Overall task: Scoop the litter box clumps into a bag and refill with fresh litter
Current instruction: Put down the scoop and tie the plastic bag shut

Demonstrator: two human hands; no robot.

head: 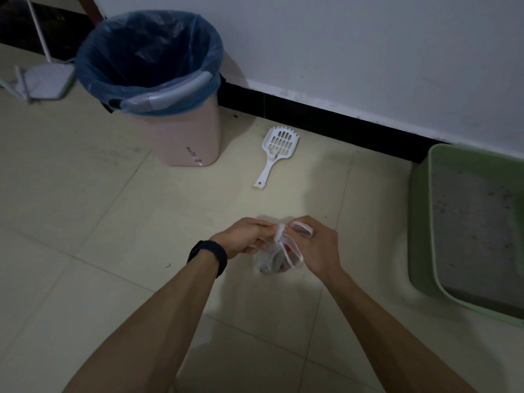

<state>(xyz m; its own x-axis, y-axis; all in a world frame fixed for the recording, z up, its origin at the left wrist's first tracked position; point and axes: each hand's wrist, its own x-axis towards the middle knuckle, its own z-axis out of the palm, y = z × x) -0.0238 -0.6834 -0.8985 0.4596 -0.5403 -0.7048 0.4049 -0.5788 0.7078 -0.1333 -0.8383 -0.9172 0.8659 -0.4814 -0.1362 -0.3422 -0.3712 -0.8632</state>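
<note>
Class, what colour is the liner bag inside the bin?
Translucent blue liner bag, in a pink bin; head view.

The room is dimly lit. A white wall [368,38] is edged at its foot by a black baseboard [326,120], and the floor [85,222] is laid with pale beige tiles. A pink bin [181,137], fitted with a blue liner [147,52], is set near the wall, and a white dustpan [48,80] is seen beside it.
</note>
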